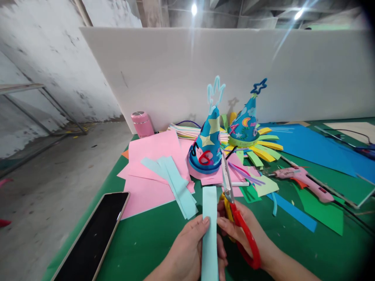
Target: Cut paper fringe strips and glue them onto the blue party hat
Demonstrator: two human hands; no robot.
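One pale-blue strip (209, 234) lies pinched in the left hand (187, 242), beside the right hand (255, 223) gripping scissors (233, 208).

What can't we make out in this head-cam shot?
All in the head view:
Light-blue strip: near end, cut off by the bottom edge.
Phone: near end, cut off by the bottom edge.
Left hand: parts of the fingers, hidden by the strip.
Glue gun: markings, too small to read.
Its cord: far end, beyond the right edge.

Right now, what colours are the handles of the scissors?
The scissors have one red handle and one yellow handle, best in head view.
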